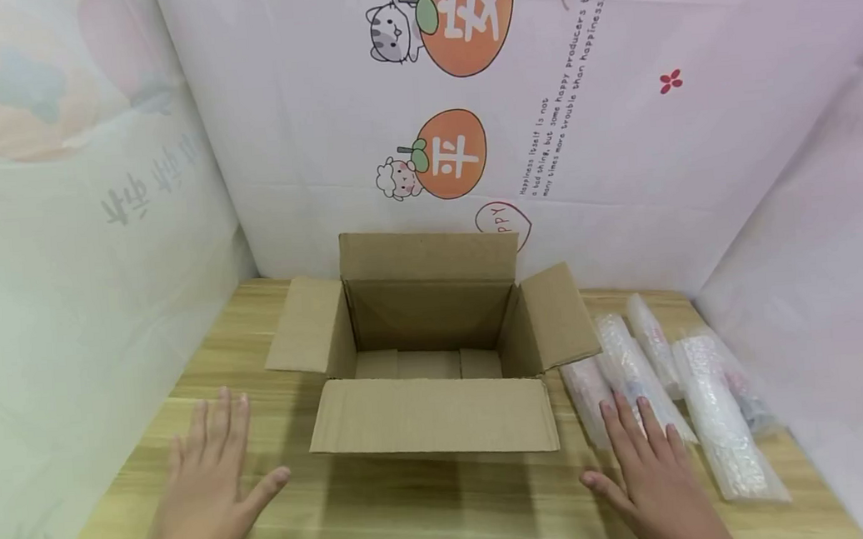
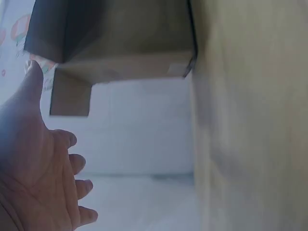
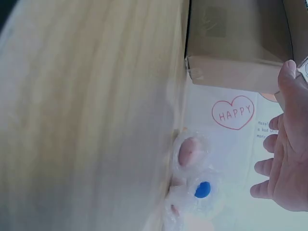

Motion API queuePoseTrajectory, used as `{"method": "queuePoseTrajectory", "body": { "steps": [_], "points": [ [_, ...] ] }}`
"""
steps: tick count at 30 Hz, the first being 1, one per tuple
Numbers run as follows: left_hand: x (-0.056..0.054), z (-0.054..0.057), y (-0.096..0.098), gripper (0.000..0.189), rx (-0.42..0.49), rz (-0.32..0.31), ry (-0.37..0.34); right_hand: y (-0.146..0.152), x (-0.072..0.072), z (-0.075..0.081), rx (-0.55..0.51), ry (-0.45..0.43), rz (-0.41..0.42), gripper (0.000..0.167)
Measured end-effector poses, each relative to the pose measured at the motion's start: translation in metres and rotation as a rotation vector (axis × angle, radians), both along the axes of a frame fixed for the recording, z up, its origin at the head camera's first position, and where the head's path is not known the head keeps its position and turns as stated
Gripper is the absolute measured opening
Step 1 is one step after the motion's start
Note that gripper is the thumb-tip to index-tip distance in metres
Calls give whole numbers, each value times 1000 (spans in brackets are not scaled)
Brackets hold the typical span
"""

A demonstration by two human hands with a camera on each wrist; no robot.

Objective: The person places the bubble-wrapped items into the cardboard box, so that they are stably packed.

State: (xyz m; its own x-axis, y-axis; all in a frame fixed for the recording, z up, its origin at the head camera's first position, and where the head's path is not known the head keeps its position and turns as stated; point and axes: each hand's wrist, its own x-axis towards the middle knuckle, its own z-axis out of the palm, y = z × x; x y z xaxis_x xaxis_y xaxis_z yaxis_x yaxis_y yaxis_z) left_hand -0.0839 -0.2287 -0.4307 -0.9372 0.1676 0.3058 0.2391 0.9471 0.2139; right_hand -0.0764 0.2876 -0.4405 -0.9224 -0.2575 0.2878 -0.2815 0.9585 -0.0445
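In the middle of the wooden table stands an open cardboard box [image 1: 433,420], its four flaps folded outward and its inside bare. To the left of the box my left hand [image 1: 205,490] is held with fingers straight and thumb spread, holding nothing. My right hand [image 1: 652,475] is on the other side, also flat with straight fingers. Its fingertips overlap the nearer of several bubble-wrapped packages [image 1: 629,364] in the head view. From the right wrist, the ends of the wrapped packages show, one with a blue round end [image 3: 202,189].
White printed cloth [image 1: 302,145] hangs behind the table and along both sides. More bubble-wrapped packages [image 1: 728,424] lie at the right edge, close to the side cloth. The box's front flap [image 1: 434,415] juts out over the wooden table top [image 1: 419,521].
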Motion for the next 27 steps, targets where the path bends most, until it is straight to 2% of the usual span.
{"method": "queuePoseTrajectory", "body": {
  "steps": [4,9,13,16,20,23,27],
  "points": [
    [0,21,-9,95,111,-10,41,4,-2,5,-36,11,11,93],
    [-5,50,-5,93,303,-80,124,12,-5,16,-85,14,9,94],
    [-12,67,7,98,347,-141,146,18,-8,27,-97,24,10,95],
    [-18,75,17,104,324,-173,134,23,-11,35,-110,34,7,95],
    [-25,81,29,110,261,-206,161,31,-14,44,-142,24,-16,96],
    [-30,84,36,112,215,-217,186,40,-16,52,-176,-3,-29,95],
    [-36,83,42,114,153,-226,176,51,-21,61,-231,-56,-40,91]
  ]
}}
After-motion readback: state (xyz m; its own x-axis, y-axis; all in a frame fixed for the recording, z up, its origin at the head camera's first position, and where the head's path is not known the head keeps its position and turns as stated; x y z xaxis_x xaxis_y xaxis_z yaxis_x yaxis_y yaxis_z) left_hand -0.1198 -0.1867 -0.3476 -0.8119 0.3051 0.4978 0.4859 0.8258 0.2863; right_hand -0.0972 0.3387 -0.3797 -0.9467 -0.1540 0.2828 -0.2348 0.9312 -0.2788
